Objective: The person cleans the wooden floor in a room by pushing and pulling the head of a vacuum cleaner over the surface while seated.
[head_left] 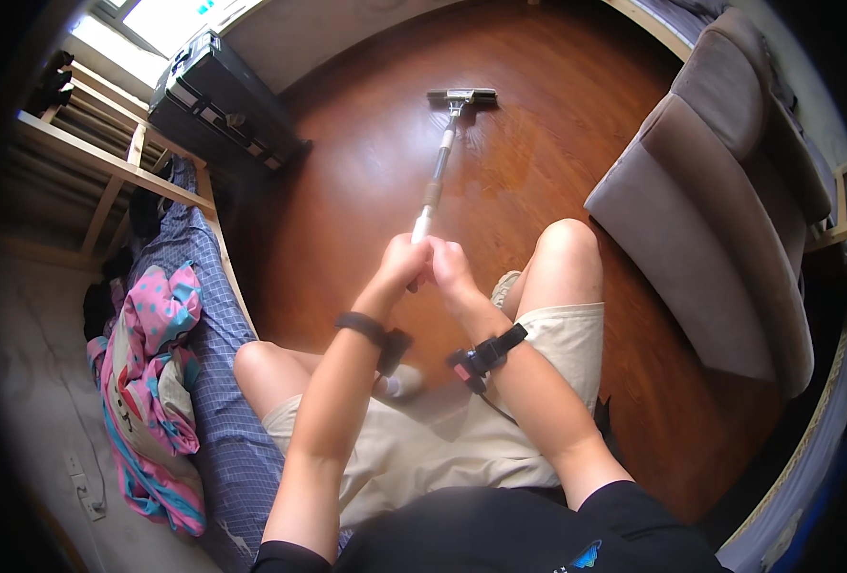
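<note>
A long-handled mop [439, 170] reaches away from me across the reddish-brown wooden floor [356, 205]. Its wide, flat head [461, 96] lies on the floor at the far end, and the boards around it look shiny. Both hands are wrapped round the near end of the handle, close together in front of my knees. My left hand [405, 260] is closed on the pole, and my right hand [450, 263] grips beside it, touching the left. Fingers partly hide the handle's end. A dark strap with a small device sits on each wrist.
To the left, a wooden-framed bed with a blue checked sheet [215, 382] holds a pink and blue blanket [156, 382]. A black suitcase [223, 105] stands at the far left by the bright window. On the right, a grey-brown padded seat [700, 220] borders the floor.
</note>
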### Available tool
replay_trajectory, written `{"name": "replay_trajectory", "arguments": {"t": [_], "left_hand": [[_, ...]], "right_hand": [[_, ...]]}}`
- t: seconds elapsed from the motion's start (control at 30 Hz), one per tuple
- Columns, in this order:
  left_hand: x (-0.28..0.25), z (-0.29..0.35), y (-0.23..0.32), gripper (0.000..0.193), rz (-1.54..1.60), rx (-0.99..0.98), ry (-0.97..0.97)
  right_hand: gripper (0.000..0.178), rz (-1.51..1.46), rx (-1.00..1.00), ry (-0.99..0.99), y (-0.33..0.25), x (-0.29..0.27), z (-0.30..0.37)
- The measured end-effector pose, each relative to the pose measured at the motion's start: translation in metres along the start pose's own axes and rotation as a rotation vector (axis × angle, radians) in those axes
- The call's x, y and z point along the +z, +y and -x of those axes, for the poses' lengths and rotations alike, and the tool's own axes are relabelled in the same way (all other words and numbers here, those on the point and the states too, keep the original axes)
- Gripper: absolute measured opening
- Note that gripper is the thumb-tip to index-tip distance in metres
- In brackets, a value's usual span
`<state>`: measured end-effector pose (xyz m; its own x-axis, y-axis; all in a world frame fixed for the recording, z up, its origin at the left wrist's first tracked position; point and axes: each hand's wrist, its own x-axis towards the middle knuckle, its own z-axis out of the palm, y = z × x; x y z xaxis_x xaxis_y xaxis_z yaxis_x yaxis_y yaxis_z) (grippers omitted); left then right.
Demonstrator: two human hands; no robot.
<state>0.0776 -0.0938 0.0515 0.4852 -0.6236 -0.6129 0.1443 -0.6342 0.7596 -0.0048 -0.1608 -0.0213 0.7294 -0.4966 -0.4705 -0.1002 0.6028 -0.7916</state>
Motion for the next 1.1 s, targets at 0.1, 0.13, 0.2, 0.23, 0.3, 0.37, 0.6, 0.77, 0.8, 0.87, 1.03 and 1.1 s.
{"name": "replay_trajectory", "arguments": {"t": [0.1,0.13,0.2,0.23,0.3,0.37,0.6,0.77,0.8,0.87,1.03,1.1], "left_hand": [[-0.004,0.014,-0.031,0.024,0.050,-0.009,0.032],[-0.008,0.029,-0.039,0.024,0.046,-0.010,0.038],[-0.016,0.062,-0.052,0.026,0.163,-0.014,0.010],[-0.022,0.078,-0.055,0.025,0.164,-0.020,0.020],[-0.028,0.109,-0.070,0.022,0.200,-0.049,0.003],[-0.038,0.164,-0.078,0.019,0.224,-0.098,0.005],[-0.071,0.341,-0.101,0.029,0.392,-0.337,0.062],[-0.055,0.401,-0.112,0.035,0.425,-0.403,0.164],[-0.041,0.401,-0.114,0.035,0.402,-0.415,0.191],[-0.019,0.391,-0.121,0.037,0.468,-0.402,0.152],[-0.005,0.310,-0.115,0.023,0.432,-0.300,0.084],[0.002,0.267,-0.120,0.019,0.363,-0.211,0.090]], "right_hand": [[0.039,0.039,0.031,0.143,-0.008,0.002,0.006],[0.040,0.096,0.071,0.177,-0.011,0.004,0.007],[0.041,0.152,0.110,0.214,-0.009,0.005,0.004],[0.042,0.207,0.126,0.201,-0.004,0.009,-0.002],[0.043,0.271,0.151,0.204,0.010,0.009,-0.009],[0.045,0.330,0.233,0.090,0.019,0.017,-0.010],[0.048,0.367,0.384,-0.077,0.062,0.056,0.020],[0.041,0.444,0.426,-0.281,0.085,0.068,0.063],[0.040,0.461,0.375,-0.276,0.090,0.065,0.066],[0.040,0.522,0.287,-0.240,0.075,0.060,0.072],[0.041,0.508,0.120,-0.162,0.060,0.045,0.010],[0.042,0.559,0.072,-0.104,0.054,0.045,0.001]]}}
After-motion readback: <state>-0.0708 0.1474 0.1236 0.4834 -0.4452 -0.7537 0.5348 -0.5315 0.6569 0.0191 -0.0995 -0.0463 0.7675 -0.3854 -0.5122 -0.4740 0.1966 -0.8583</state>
